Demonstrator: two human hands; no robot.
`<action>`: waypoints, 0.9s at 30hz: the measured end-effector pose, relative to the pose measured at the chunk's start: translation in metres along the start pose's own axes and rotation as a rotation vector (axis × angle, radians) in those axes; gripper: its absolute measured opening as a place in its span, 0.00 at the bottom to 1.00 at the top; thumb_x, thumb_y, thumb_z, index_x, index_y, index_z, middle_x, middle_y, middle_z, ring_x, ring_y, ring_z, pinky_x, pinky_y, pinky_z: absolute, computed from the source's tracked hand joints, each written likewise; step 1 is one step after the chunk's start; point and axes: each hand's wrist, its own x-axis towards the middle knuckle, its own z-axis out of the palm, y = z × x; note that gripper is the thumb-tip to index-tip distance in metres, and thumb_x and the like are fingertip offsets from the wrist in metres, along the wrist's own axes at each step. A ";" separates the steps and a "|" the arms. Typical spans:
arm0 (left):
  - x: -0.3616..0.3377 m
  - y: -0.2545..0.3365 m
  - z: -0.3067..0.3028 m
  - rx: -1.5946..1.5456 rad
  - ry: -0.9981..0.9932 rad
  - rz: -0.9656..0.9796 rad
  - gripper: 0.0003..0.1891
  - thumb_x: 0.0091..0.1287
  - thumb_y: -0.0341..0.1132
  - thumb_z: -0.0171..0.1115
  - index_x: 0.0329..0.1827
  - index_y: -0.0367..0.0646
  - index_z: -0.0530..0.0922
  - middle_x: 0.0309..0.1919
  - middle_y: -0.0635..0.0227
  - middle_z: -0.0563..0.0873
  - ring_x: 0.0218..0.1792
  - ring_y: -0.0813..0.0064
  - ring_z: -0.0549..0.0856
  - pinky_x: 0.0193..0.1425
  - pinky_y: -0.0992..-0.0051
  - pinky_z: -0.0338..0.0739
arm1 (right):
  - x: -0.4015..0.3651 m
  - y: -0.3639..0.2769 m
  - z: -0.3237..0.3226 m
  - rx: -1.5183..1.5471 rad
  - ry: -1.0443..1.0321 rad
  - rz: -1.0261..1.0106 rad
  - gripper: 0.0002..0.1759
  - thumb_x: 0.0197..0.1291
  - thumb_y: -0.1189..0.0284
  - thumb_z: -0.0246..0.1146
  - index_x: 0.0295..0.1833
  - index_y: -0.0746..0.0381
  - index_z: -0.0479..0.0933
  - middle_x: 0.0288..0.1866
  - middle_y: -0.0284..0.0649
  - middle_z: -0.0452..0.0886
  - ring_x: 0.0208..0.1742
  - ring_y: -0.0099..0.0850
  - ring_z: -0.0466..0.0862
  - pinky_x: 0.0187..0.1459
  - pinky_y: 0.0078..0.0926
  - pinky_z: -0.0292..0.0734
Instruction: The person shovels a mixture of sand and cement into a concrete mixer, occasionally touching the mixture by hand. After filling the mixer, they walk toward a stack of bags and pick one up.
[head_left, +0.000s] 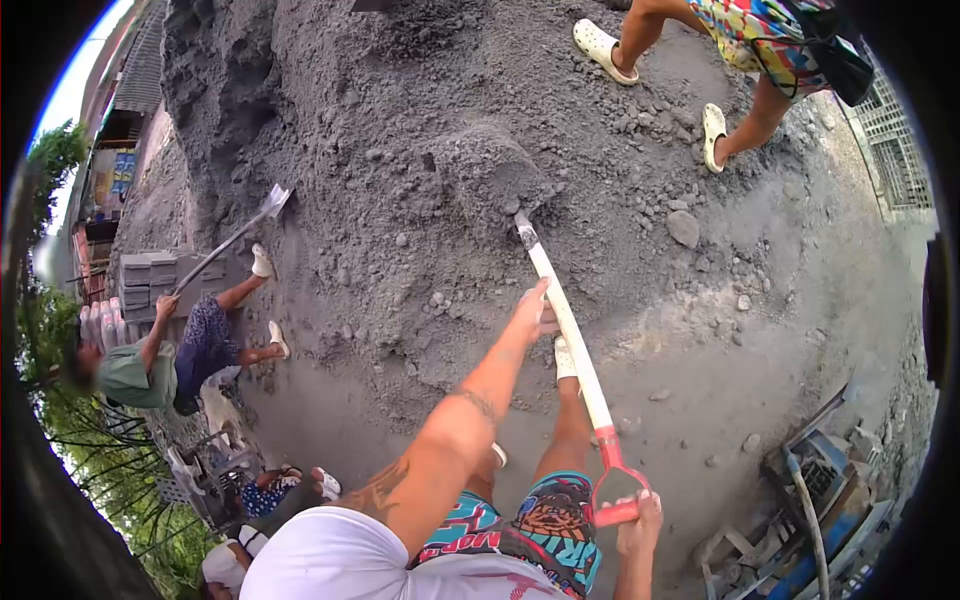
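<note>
A shovel point(574, 345) with a white shaft and a red D-shaped handle slants up from my body. Its blade is hidden under the loose grey sand and gravel point(440, 260). My right hand point(641, 518) is closed on the grip of the red handle. Further up, my left hand point(532, 314) is around the shaft, its fingers partly hidden behind it. The shaft's dirty metal socket enters the heap just beyond that hand.
At left a person in a green shirt point(140, 375) holds another shovel point(235, 238) near stacked grey blocks point(150, 275). Another person's legs point(640, 35) stand on the heap at upper right. Scrap wood and metal point(800, 500) lie at lower right. More people point(270, 495) are at lower left.
</note>
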 end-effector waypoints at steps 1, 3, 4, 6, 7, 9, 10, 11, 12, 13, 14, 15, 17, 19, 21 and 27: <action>0.006 0.000 0.018 -0.132 0.032 -0.020 0.26 0.68 0.53 0.64 0.55 0.41 0.73 0.40 0.58 0.82 0.38 0.61 0.85 0.41 0.55 0.81 | 0.000 0.005 -0.011 -0.007 0.007 0.010 0.15 0.66 0.62 0.64 0.41 0.61 0.70 0.26 0.35 0.74 0.30 0.31 0.80 0.34 0.33 0.81; 0.043 -0.033 0.032 -0.272 0.062 -0.053 0.21 0.69 0.51 0.64 0.51 0.43 0.75 0.35 0.63 0.82 0.33 0.65 0.84 0.36 0.57 0.81 | -0.002 0.009 -0.031 0.230 0.269 0.004 0.18 0.68 0.55 0.59 0.36 0.59 0.68 0.23 0.33 0.68 0.23 0.29 0.74 0.27 0.33 0.76; 0.075 -0.065 0.019 -0.263 0.031 -0.050 0.17 0.69 0.50 0.64 0.46 0.44 0.75 0.29 0.67 0.79 0.28 0.69 0.81 0.31 0.61 0.79 | 0.008 0.014 -0.045 0.215 0.281 0.002 0.18 0.68 0.55 0.59 0.36 0.59 0.68 0.23 0.33 0.68 0.23 0.29 0.74 0.27 0.33 0.76; 0.064 -0.091 0.031 -0.307 0.093 -0.110 0.12 0.70 0.43 0.65 0.34 0.47 0.74 0.18 0.77 0.69 0.17 0.77 0.71 0.21 0.69 0.72 | 0.036 0.027 -0.077 0.134 0.523 -0.061 0.20 0.69 0.54 0.52 0.31 0.58 0.66 0.20 0.33 0.65 0.17 0.28 0.67 0.21 0.32 0.69; 0.060 -0.099 0.033 -0.332 0.076 -0.098 0.12 0.70 0.43 0.65 0.34 0.47 0.74 0.18 0.77 0.69 0.17 0.77 0.71 0.21 0.69 0.72 | 0.042 0.029 -0.085 0.118 0.507 -0.086 0.20 0.69 0.54 0.52 0.31 0.58 0.66 0.20 0.33 0.65 0.17 0.28 0.67 0.21 0.32 0.69; 0.050 -0.122 0.035 -0.282 0.146 -0.081 0.10 0.69 0.39 0.64 0.33 0.46 0.73 0.19 0.75 0.71 0.18 0.76 0.73 0.21 0.69 0.73 | 0.050 0.023 -0.103 -0.016 0.631 -0.145 0.19 0.67 0.57 0.50 0.28 0.58 0.65 0.18 0.34 0.64 0.13 0.29 0.63 0.17 0.30 0.64; 0.044 -0.141 0.030 -0.325 0.142 -0.082 0.10 0.69 0.39 0.64 0.33 0.46 0.73 0.19 0.75 0.71 0.18 0.76 0.73 0.21 0.69 0.73 | 0.044 0.015 -0.114 -0.053 0.621 -0.167 0.19 0.67 0.57 0.50 0.28 0.58 0.65 0.18 0.34 0.64 0.13 0.29 0.63 0.17 0.30 0.64; 0.038 -0.159 0.028 -0.377 0.158 -0.103 0.09 0.68 0.37 0.64 0.33 0.46 0.73 0.19 0.75 0.70 0.18 0.76 0.73 0.21 0.68 0.73 | 0.036 0.005 -0.127 -0.069 0.619 -0.175 0.19 0.66 0.57 0.50 0.27 0.58 0.65 0.18 0.34 0.63 0.13 0.29 0.64 0.15 0.30 0.64; 0.036 -0.171 0.030 -0.437 0.162 -0.111 0.08 0.67 0.35 0.63 0.33 0.45 0.73 0.19 0.74 0.70 0.18 0.76 0.73 0.21 0.67 0.73 | 0.034 -0.010 -0.131 -0.084 0.602 -0.197 0.19 0.65 0.56 0.51 0.27 0.58 0.65 0.17 0.35 0.63 0.13 0.30 0.64 0.14 0.30 0.64; 0.028 -0.187 0.025 -0.506 0.131 -0.117 0.08 0.66 0.34 0.64 0.32 0.46 0.74 0.19 0.73 0.71 0.17 0.75 0.73 0.22 0.66 0.74 | 0.031 -0.023 -0.133 -0.122 0.570 -0.240 0.19 0.65 0.56 0.51 0.27 0.58 0.65 0.17 0.35 0.63 0.13 0.30 0.64 0.14 0.30 0.64; 0.019 -0.203 0.022 -0.547 0.129 -0.138 0.08 0.65 0.34 0.65 0.32 0.46 0.73 0.18 0.72 0.72 0.17 0.74 0.73 0.21 0.66 0.74 | 0.018 -0.034 -0.141 -0.208 0.555 -0.241 0.20 0.65 0.56 0.51 0.26 0.58 0.65 0.16 0.34 0.63 0.13 0.30 0.64 0.14 0.31 0.64; 0.005 -0.220 0.016 -0.592 0.132 -0.158 0.08 0.65 0.34 0.65 0.31 0.46 0.73 0.18 0.72 0.72 0.16 0.74 0.73 0.21 0.65 0.75 | 0.004 -0.045 -0.152 -0.300 0.540 -0.239 0.20 0.64 0.55 0.51 0.26 0.58 0.65 0.16 0.34 0.62 0.12 0.30 0.64 0.13 0.31 0.64; -0.031 -0.244 0.001 -0.701 0.162 -0.130 0.09 0.64 0.35 0.65 0.30 0.46 0.73 0.18 0.71 0.72 0.17 0.74 0.74 0.22 0.65 0.75 | -0.008 -0.063 -0.166 -0.389 0.464 -0.253 0.21 0.65 0.54 0.50 0.25 0.57 0.64 0.15 0.33 0.62 0.12 0.30 0.64 0.12 0.32 0.62; -0.065 -0.273 -0.020 -0.808 0.208 -0.094 0.09 0.64 0.36 0.66 0.30 0.47 0.73 0.18 0.70 0.73 0.17 0.73 0.75 0.22 0.65 0.76 | -0.025 -0.074 -0.173 -0.462 0.340 -0.254 0.22 0.64 0.52 0.49 0.24 0.55 0.63 0.14 0.32 0.62 0.11 0.30 0.62 0.12 0.32 0.59; -0.091 -0.306 -0.062 -0.941 0.261 -0.062 0.10 0.61 0.33 0.67 0.26 0.46 0.73 0.16 0.71 0.72 0.16 0.70 0.75 0.21 0.64 0.75 | -0.019 -0.076 -0.188 -0.518 0.266 -0.200 0.23 0.64 0.51 0.48 0.22 0.53 0.61 0.13 0.31 0.61 0.11 0.30 0.60 0.12 0.31 0.59; -0.252 -0.311 -0.247 -1.281 0.592 0.312 0.09 0.62 0.31 0.66 0.28 0.44 0.73 0.18 0.67 0.74 0.16 0.69 0.77 0.18 0.64 0.74 | -0.006 0.011 -0.081 -0.928 -0.026 -0.195 0.21 0.61 0.51 0.49 0.22 0.53 0.61 0.14 0.30 0.60 0.14 0.26 0.61 0.14 0.29 0.57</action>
